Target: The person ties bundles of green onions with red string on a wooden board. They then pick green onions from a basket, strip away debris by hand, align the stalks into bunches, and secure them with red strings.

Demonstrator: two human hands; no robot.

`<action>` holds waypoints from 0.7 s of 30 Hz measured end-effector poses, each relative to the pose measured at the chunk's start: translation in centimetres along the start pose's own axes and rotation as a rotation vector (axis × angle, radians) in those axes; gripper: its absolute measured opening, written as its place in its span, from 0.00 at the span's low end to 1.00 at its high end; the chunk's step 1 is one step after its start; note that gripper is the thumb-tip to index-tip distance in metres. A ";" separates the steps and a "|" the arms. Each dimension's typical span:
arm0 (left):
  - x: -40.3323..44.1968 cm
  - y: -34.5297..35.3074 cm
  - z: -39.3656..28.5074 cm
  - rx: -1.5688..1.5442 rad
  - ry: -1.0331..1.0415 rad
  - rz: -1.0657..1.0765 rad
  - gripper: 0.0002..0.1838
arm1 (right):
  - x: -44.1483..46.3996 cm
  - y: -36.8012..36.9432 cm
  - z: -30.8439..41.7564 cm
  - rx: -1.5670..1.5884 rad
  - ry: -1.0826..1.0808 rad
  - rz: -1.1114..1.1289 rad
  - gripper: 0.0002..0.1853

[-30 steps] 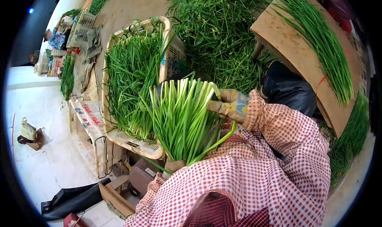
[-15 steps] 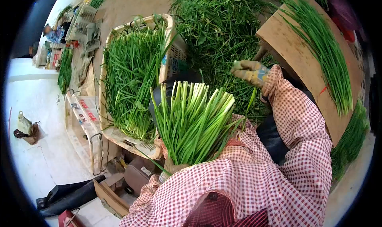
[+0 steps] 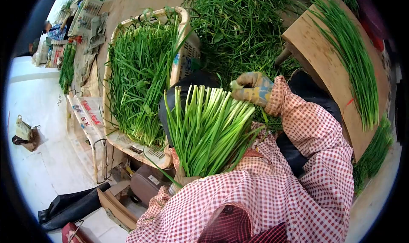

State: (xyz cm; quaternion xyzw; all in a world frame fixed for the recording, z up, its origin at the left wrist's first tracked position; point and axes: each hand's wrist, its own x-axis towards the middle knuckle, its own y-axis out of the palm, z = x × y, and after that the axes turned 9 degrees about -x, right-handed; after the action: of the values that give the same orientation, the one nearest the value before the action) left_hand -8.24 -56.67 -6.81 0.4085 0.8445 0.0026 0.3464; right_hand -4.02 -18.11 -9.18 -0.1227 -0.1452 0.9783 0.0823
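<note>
A thick bunch of garlic chives (image 3: pixel 208 132) rests across my lap, pale cut ends fanned upward. Low on the bunch, my gloved left hand (image 3: pixel 185 179) is closed around the leaves, mostly hidden by them and the checked sleeve. My right hand (image 3: pixel 254 88), in a worn yellow and blue glove, is at the pale ends on the bunch's right side. Its fingers are curled together, with greenish tips; whatever lies between them is hidden. Beside the bunch on the left stands a cream plastic crate (image 3: pixel 184 38) packed with more chives (image 3: pixel 140 81).
Loose green leaves (image 3: pixel 243 25) are heaped on the floor ahead. At right, a wooden board (image 3: pixel 306 38) carries a laid-out bunch of chives (image 3: pixel 349 59). Another crate (image 3: pixel 87 119) stands at left. A person (image 3: pixel 57 32) is far back on the left.
My right hand has moved left and down, from beyond the bunch to its pale ends. My left hand keeps its grip. The view has shifted slightly.
</note>
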 end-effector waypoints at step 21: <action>0.9 -0.7 -2.2 -0.018 -0.095 -0.077 0.43 | 5.8 4.6 -4.9 0.927 0.281 0.157 0.19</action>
State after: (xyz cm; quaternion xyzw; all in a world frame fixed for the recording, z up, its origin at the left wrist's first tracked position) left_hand -10.42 -55.92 -5.92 0.3723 0.8420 -0.0228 0.3896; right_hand -8.87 -20.06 -16.39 -0.2146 0.3278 0.9171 0.0729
